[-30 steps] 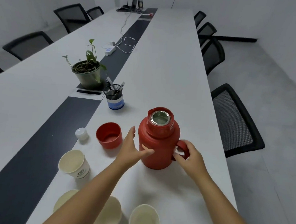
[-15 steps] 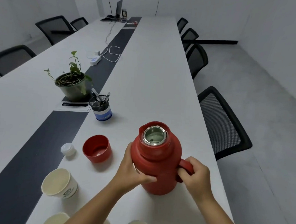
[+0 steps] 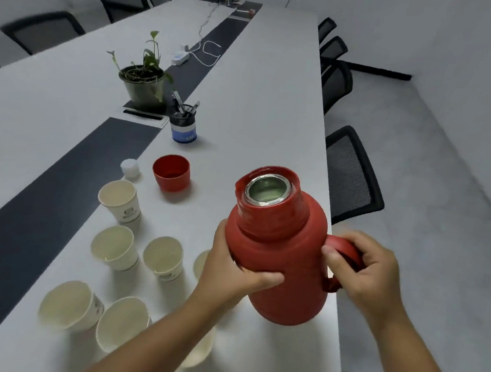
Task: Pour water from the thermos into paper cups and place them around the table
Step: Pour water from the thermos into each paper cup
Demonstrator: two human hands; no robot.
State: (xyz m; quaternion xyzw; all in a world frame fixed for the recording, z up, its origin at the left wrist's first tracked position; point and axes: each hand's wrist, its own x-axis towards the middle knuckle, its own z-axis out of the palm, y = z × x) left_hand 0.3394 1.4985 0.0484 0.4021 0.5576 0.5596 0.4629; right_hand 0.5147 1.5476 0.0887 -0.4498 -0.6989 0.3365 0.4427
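A: Where are you holding the thermos (image 3: pixel 277 259)?

B: Your right hand (image 3: pixel 368 276) is gripping its handle, your left hand (image 3: pixel 233 271) is cupping the body beside the paper cups (image 3: pixel 114 246). It's looking heavy and smooth-sided; the cups are looking light and tippy.

The thermos (image 3: pixel 277 259) now hangs lifted off the desk (image 3: pixel 258 100), tilted leftward, both hands gripping it.
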